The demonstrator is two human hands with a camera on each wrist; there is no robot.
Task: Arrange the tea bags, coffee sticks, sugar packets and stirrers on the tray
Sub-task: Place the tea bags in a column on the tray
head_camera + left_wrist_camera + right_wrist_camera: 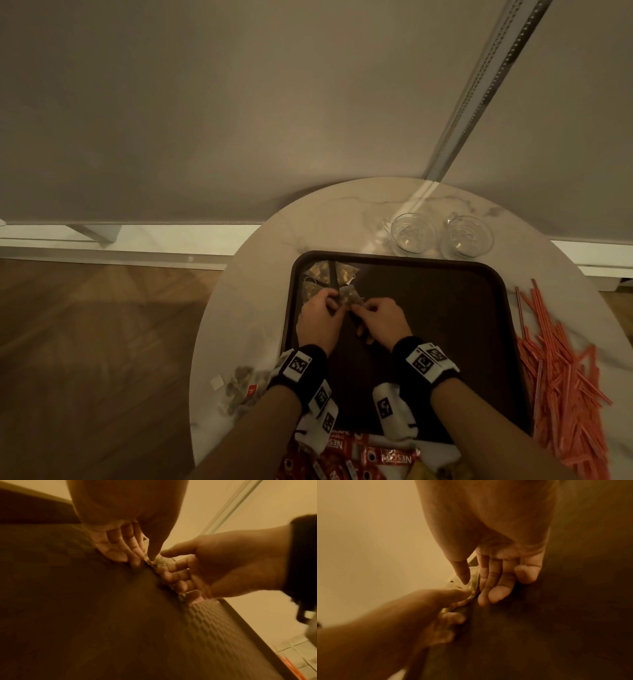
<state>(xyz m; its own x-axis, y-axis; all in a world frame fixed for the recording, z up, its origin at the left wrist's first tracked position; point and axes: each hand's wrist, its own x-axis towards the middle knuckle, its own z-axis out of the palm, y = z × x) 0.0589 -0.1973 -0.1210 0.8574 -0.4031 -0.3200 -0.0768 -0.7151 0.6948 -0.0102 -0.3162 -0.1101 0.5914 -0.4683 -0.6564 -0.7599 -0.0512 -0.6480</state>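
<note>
"NESCAFE" upside down on red coffee sticks (387, 457) at table's near edge

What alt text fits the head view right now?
Both hands, the left hand and the right hand, pinch one tea bag over the dark tray, near three tea bags already laid at its far left corner. Red stirrers lie on the table to the right.

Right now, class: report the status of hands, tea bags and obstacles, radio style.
Left hand and right hand both pinch one tea bag over the tray. Three tea bags already placed. Nothing in the way.
</note>
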